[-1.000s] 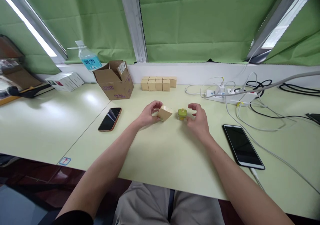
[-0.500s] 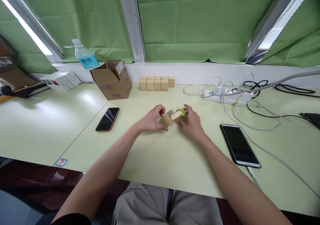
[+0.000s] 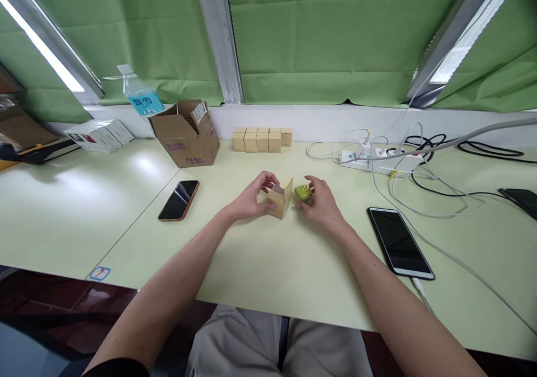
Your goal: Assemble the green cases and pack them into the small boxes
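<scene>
My left hand (image 3: 254, 198) grips a small kraft cardboard box (image 3: 277, 204) by its left side, thumb in front and fingers behind. The box stands upright on the table with its top open and its flap raised on the right. Just right of the flap, my right hand (image 3: 322, 202) holds a small green rounded item (image 3: 303, 192) with a pale loop on top and what looks like a clear lower part. Its exact kind I cannot make out. The green item and the box are apart.
Several closed small boxes (image 3: 262, 140) stand in a row by the wall. Behind left are a larger open carton (image 3: 187, 142) and a water bottle (image 3: 142, 94). A phone (image 3: 179, 201) lies left; a charging phone (image 3: 400, 244), cables and a power strip (image 3: 380, 161) lie right.
The small box has gone from tilted to upright, its flap now pointing up. The green item has come clear of the flap and shows more fully in my right hand.
</scene>
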Available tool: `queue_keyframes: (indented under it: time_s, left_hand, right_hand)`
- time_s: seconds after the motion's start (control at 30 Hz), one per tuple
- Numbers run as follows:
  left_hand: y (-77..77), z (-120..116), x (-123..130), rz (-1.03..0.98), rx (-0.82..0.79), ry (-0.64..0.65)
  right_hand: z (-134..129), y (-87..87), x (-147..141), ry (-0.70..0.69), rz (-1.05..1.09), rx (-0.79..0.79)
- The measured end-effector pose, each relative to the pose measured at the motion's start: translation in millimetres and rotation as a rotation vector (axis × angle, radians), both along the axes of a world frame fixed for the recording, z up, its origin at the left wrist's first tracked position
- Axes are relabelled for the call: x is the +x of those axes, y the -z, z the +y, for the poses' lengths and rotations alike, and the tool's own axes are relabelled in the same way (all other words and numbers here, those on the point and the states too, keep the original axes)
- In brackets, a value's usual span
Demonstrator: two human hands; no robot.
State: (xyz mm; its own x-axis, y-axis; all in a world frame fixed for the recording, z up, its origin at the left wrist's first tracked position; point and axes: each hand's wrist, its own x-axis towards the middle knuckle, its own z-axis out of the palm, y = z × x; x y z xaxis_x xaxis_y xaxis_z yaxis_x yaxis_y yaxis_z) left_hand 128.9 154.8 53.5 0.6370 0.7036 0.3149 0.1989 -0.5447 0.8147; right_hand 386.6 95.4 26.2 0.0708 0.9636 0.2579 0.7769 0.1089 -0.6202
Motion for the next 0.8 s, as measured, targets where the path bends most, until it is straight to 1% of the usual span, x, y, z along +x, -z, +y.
queue_keyframes:
  time_s: [0.07,0.13,0.23,0.33,0.4,0.5,0.57,0.63,0.7,0.8]
  left_hand:
    - [-0.3,-0.8,1.3,0.041,0.048,-0.054]
    - [-0.2,-2.4,2.9,0.065,0.104,-0.098]
    - [0.8,-6.1,5.5,0.05,0.176,-0.109]
    - [3.5,-10.0,8.7,0.02,0.175,-0.088]
    - [6.4,-12.4,12.2,-0.026,0.121,-0.106]
    - [10.5,-15.9,19.4,-0.144,-0.013,-0.183]
    - [11.2,-18.4,24.1,-0.203,-0.078,-0.227]
    - [9.8,-21.4,27.5,-0.202,-0.074,-0.254]
    - [7.6,-25.4,29.8,-0.158,-0.02,-0.256]
    - [4.0,-33.8,33.8,-0.119,0.014,-0.233]
  right_hand:
    - [1.2,1.5,3.9,-0.103,0.104,0.012]
    - [1.0,2.0,6.6,-0.149,0.134,0.014]
    - [-0.9,-0.4,8.8,-0.122,0.069,0.019]
    - [-2.0,-7.5,12.3,-0.031,0.013,0.063]
    - [-2.1,-15.1,15.1,0.029,0.066,0.161]
    - [-5.1,-30.1,14.6,0.067,0.252,0.376]
    - [-11.4,-41.9,8.4,0.028,0.356,0.497]
    - [-21.4,-54.1,-2.5,-0.038,0.416,0.593]
    - [-32.9,-65.1,-16.2,-0.081,0.434,0.625]
    - [-45.7,-75.2,-35.5,-0.118,0.362,0.589]
